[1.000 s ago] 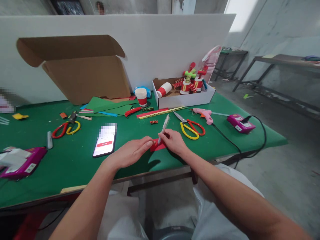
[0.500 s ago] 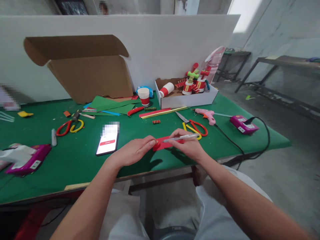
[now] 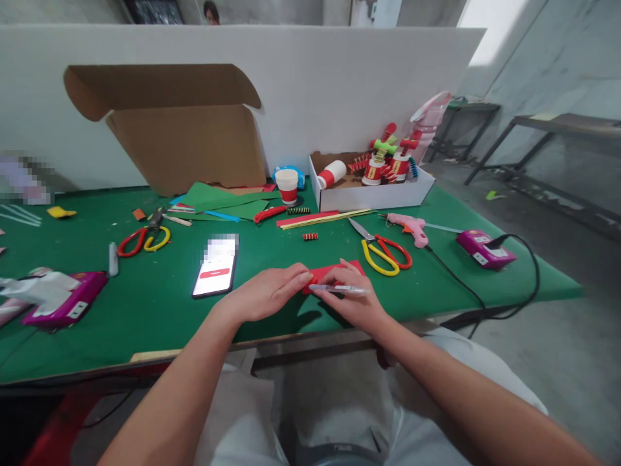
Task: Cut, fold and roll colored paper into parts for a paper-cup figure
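A red strip of paper (image 3: 324,271) lies near the table's front edge, partly covered by both hands. With fingertips together, my left hand (image 3: 272,291) pinches a small red roundish piece (image 3: 313,280) against the strip's left end. The piece's exact kind is hard to make out. My right hand (image 3: 356,298) is closed around a clear-barrelled pen (image 3: 345,290), its tip at the lower edge of the small red piece. Scissors (image 3: 381,249) with one red and one yellow handle lie open just beyond my right hand. A phone (image 3: 216,265) with a lit screen lies left of my left hand.
Farther back are a paper cup (image 3: 287,186), a white box (image 3: 373,196) of cup figures, paper strips (image 3: 320,220) and green paper sheets (image 3: 218,200). A pink glue gun (image 3: 410,228) is wired to a purple power block (image 3: 485,249). Pliers (image 3: 145,238) lie left.
My right hand has moved the pen leftward, and its tip now meets the small red piece. My left hand keeps its hold. The whole view has shifted slightly.
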`<act>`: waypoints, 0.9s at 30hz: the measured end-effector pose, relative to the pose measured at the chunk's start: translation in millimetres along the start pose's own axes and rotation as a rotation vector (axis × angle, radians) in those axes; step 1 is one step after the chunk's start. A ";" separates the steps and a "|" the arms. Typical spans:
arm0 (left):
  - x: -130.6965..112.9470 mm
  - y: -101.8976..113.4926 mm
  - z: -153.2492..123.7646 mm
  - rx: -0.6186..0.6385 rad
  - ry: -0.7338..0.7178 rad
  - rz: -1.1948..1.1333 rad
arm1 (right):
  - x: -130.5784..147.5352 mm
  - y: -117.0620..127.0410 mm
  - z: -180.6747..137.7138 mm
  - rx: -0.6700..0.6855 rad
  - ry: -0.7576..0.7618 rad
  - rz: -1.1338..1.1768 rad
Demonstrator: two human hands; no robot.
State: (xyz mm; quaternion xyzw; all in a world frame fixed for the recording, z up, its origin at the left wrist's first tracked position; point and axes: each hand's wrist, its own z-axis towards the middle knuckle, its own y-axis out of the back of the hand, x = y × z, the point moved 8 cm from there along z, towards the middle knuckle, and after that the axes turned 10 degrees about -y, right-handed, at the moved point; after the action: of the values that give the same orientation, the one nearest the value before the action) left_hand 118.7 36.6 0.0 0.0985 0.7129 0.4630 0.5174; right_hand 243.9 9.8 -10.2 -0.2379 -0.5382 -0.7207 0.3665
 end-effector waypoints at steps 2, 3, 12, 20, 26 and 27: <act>0.4 -0.2 -0.1 0.003 0.004 -0.003 | 3.5 -3.7 -0.5 0.008 0.026 -0.042; 0.6 -0.2 -0.2 0.006 0.007 -0.003 | 5.0 -5.2 -1.0 0.010 0.043 -0.062; 1.6 -0.5 -0.1 0.010 0.007 0.013 | 15.0 -12.3 -6.5 0.023 0.197 -0.265; 1.9 -0.4 0.0 0.011 0.010 0.019 | 28.9 -14.8 -13.0 -0.030 0.330 -0.418; 2.4 -0.9 0.0 0.016 0.010 0.024 | 28.6 -8.9 -15.1 -0.065 0.350 -0.392; 2.5 -0.9 0.0 0.016 0.012 0.025 | 27.8 -8.3 -14.9 -0.062 0.344 -0.385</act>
State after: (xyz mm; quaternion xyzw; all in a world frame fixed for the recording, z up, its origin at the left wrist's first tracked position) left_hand 117.9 37.7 -2.3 0.1086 0.7183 0.4643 0.5067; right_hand 220.9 -10.7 0.7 -0.0159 -0.4809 -0.8233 0.3012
